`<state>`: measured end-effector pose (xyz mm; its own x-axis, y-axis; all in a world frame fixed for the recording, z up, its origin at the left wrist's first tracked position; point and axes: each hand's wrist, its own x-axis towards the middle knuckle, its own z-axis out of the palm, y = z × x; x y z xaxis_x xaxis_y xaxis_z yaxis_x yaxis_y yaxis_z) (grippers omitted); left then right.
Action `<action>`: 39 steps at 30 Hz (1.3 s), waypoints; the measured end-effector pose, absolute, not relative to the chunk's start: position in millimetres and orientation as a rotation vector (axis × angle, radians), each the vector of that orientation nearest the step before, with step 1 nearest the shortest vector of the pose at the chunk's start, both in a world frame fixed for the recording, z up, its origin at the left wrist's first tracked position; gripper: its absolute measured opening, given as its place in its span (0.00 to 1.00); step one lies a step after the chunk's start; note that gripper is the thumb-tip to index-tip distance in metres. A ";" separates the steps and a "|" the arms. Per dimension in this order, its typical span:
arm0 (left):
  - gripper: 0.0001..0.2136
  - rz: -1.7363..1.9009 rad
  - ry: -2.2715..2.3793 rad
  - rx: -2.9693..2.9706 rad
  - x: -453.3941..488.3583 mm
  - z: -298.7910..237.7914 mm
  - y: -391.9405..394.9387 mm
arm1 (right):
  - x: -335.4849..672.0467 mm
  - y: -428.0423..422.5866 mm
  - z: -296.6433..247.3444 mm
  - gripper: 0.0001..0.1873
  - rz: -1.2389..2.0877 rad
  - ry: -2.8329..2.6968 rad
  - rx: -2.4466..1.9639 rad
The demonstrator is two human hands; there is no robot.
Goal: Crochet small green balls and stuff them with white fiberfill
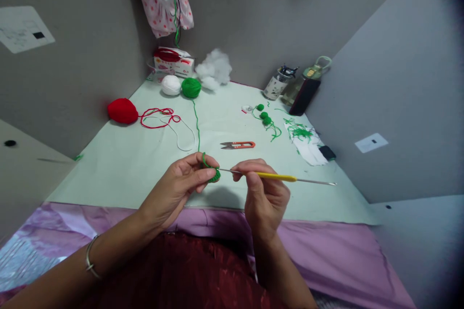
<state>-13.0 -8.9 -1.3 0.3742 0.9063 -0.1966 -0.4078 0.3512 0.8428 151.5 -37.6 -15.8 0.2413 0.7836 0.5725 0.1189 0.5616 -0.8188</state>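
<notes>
My left hand [183,181] pinches a small green crochet piece [215,175] between thumb and fingers, with a loop of green yarn over the forefinger. From there a green strand [197,125] runs back across the table to a green yarn ball [191,88]. My right hand [266,193] grips a crochet hook [277,176] with a yellow handle and a metal hook at each end. The hook's left tip meets the top edge of the crochet piece; whether it sits inside a stitch is too small to tell. Orange thread snips [238,145] lie just beyond my hands.
Red yarn [123,111] and a white yarn ball [171,85] sit at the left and back, beside white stuffing [213,70]. Small green balls [264,117] and green yarn scraps [300,131] lie right. A pen cup [275,88], bottle [312,73] and phone-like dark object [305,97] stand behind.
</notes>
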 end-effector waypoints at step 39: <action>0.09 1.000 0.660 0.978 -1.4 9.2 -2.6 | 160.9 -31.3 -15.0 0.13 1.080 -0.878 -0.796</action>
